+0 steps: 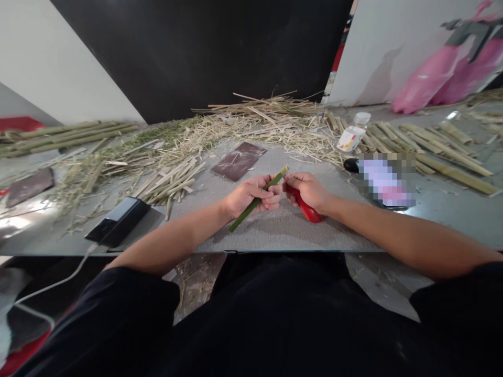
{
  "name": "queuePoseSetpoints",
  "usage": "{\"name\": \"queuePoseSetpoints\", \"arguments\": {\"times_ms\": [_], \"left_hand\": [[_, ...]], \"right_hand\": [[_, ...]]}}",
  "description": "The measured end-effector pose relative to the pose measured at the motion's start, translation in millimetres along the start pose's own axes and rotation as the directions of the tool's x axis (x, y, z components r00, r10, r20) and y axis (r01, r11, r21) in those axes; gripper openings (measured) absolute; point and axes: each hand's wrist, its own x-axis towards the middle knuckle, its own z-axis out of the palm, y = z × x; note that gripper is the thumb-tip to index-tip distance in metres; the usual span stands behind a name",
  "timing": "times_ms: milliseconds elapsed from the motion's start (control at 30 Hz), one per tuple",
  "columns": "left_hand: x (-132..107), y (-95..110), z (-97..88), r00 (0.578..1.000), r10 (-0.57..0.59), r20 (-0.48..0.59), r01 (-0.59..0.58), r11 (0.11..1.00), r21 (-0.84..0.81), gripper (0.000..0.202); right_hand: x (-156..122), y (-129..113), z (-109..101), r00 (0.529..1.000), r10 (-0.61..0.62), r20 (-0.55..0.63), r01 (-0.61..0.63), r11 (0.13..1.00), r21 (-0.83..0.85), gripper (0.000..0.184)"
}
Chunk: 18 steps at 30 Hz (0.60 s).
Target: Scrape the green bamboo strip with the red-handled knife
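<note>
A green bamboo strip (247, 213) slants through the fingers of my left hand (251, 196), its pale cut end (284, 169) pointing up and away to the right. My right hand (306, 189) is closed around a red-handled tool (310, 210), close beside that end. The tool's working end is hidden by my fingers, so I cannot tell whether it touches the strip. Both hands are just above a grey textured mat (220, 233). Beyond them lies a dark brown rectangular sheet (240, 161) dusted with pale powder.
Shavings and split strips (236, 125) heap along the back. Bamboo pieces (440, 141) lie at right, with stalks (70, 136) at far left. A labelled bottle (353, 133) stands behind a phone (385, 183). A black box (118, 220) with a white cable sits front left. Pink spray bottles (428, 78) stand back right.
</note>
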Motion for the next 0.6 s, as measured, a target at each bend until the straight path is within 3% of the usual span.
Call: {"name": "queuePoseSetpoints", "arguments": {"times_ms": [600], "left_hand": [[0.5, -1.1, -2.1, 1.000, 0.015, 0.005, -0.015, 1.000, 0.002, 0.029]], "right_hand": [[1.3, 3.0, -0.5, 1.000, -0.012, 0.001, 0.012, 1.000, 0.022, 0.039]]}}
